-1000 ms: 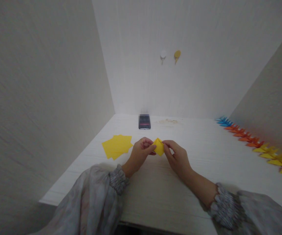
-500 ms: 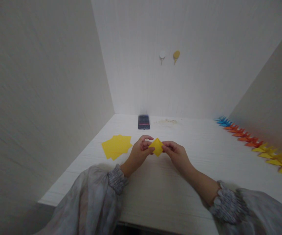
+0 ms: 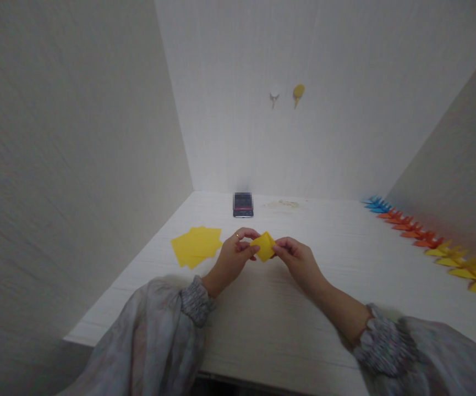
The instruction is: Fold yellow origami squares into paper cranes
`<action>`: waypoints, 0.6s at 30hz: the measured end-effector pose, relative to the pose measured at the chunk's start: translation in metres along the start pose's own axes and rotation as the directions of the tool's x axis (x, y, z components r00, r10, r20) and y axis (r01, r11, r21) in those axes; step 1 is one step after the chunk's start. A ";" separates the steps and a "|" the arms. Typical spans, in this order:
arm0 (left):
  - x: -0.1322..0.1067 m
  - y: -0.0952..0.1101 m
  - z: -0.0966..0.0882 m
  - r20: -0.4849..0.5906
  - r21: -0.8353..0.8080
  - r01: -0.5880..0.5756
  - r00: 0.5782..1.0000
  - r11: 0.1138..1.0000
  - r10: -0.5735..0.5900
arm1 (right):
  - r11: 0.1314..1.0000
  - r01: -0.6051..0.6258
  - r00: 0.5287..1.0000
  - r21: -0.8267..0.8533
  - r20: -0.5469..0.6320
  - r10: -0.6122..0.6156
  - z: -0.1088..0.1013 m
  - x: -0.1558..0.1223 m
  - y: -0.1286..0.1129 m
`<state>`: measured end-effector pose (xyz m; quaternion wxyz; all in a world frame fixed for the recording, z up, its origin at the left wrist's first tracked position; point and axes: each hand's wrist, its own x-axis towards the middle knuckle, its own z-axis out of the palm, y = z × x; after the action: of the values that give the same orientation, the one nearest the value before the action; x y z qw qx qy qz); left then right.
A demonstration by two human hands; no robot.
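Paper [image 3: 263, 247], plainer-faced than a second ago, pinched at opposite corners by left hand [image 3: 234, 253] and right hand [image 3: 297, 257]; looks flattened or turned, still mid-fold.

Head cam sits above and behind the left hand [image 3: 233, 256] and right hand [image 3: 301, 260]. It's pointed forward and down, pretty close, wall [image 3: 229, 140] beyond them in shot too.
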<state>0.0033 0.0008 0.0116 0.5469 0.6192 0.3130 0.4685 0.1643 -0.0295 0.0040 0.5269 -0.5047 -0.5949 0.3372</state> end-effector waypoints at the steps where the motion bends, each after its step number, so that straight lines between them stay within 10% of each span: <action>1: 0.000 0.001 0.000 -0.008 0.001 0.010 1.000 1.000 -0.010 | 1.000 0.002 1.000 -0.001 0.003 -0.002 0.000 0.000 0.000; 18: 0.002 -0.001 -0.001 -0.032 0.010 0.069 0.997 0.998 -0.068 | 0.998 0.050 0.998 -0.043 0.028 -0.049 -0.001 -0.002 0.002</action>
<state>0.0034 0.0030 0.0107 0.5542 0.6035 0.3454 0.4576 0.1657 -0.0312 0.0019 0.5161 -0.4964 -0.6215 0.3177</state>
